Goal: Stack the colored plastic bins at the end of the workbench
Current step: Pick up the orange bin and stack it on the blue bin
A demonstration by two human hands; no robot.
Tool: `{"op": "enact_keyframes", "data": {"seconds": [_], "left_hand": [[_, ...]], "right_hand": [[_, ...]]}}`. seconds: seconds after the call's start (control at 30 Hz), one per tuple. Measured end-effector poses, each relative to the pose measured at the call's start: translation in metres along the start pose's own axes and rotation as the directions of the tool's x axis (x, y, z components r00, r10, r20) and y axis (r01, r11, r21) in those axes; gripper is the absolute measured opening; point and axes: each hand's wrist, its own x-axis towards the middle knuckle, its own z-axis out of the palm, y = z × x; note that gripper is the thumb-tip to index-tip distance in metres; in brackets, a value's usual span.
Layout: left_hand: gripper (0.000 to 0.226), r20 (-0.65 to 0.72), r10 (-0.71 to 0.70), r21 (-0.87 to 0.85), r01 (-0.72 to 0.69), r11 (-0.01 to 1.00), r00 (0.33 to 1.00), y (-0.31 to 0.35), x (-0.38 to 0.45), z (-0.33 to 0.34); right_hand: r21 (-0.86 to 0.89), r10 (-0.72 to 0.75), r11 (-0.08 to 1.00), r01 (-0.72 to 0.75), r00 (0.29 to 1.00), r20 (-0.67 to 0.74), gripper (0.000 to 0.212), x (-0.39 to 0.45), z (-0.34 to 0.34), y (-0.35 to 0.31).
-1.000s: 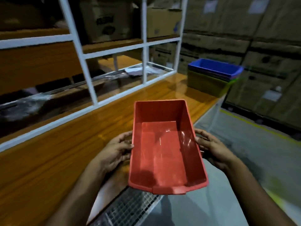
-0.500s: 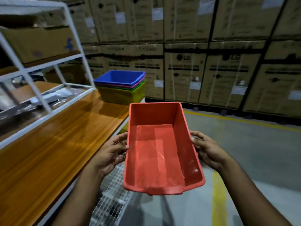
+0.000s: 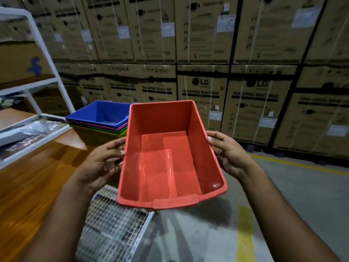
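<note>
Both hands are on the red bin (image 3: pixel 171 157), and it is up in the air, held out in front of the person over the grey floor (image 3: pixel 294 188), just off the edge of the workbench (image 3: pixel 32 178). The left hand (image 3: pixel 103 163) presses against the bin's left wall, fingers curled round the outside and fingertips at the rim. The right hand (image 3: pixel 229 152) does the same on the right wall, thumb hooked at the top edge, the rest of the fingers hidden behind the plastic. So each hand is closed on a side of the bin, gripping it between them.

The bin is empty, open side up, tipped a little toward the camera, its lipped front end nearest us. Its far left corner overlaps the stack of bins (image 3: pixel 100 127) in the picture; whether they touch cannot be told. That stack sits at the far end of the wooden workbench: a blue bin (image 3: pixel 105 113) on top, then pink, green and yellow rims nested below it.

A white shelf frame (image 3: pixel 47 59) stands on the bench at the left. Below the red bin there is a wire mesh rack (image 3: pixel 115 229). Across the back, cardboard boxes (image 3: pixel 204 53) are stacked high, some printed with washing machine labels. A yellow line (image 3: pixel 244 241) is painted on the floor.
</note>
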Motion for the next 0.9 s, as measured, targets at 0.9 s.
{"op": "enact_keyframes", "data": {"seconds": [0.9], "left_hand": [[0.052, -0.756, 0.369, 0.208, -0.335, 0.919, 0.540, 0.153, 0.241, -0.124]], "right_hand": [[-0.203, 0.175, 0.978, -0.039, 0.682, 0.710, 0.031, 0.548, 0.185, -0.072]]}}
